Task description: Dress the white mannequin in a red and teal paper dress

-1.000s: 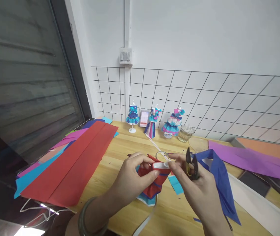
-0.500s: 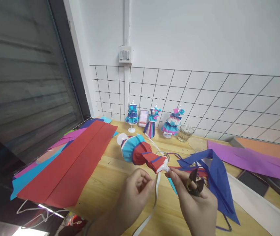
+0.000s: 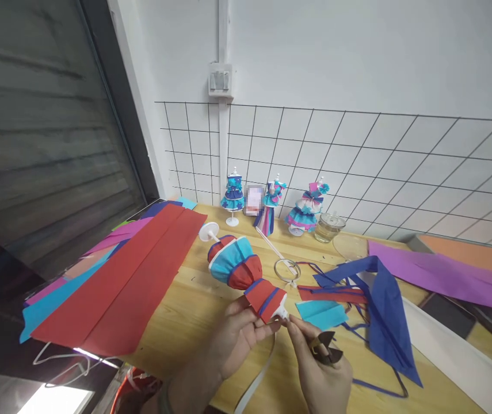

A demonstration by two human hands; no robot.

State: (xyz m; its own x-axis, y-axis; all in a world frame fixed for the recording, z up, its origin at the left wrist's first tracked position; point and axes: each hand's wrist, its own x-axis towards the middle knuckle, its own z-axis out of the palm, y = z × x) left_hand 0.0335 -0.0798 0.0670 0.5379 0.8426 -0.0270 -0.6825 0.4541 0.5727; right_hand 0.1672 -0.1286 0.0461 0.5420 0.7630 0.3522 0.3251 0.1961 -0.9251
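Note:
A miniature dress form is tilted over the table, its round white base towards the upper left. It wears a ruffled red and turquoise dress with dark blue bands. My left hand curls around the bodice from below, fingers partly hidden behind it. At the white neck, the thumb and fingertips of my right hand pinch the form. Small dark scissors, or snips, are tucked in that same hand, partly hidden by the fingers. Below the hands runs a white ribbon.
Large red sheets cover the left side. Several dressed forms, one a blue dress, stand by the wire grid, near a glass jar. Right of my hands lie a metal ring, a turquoise piece, blue cloth and a purple sheet.
My left hand has come up under the bodice and taken hold of it. The dress form has turned, its bodice shifting down and left. My right hand has moved down and left with it.

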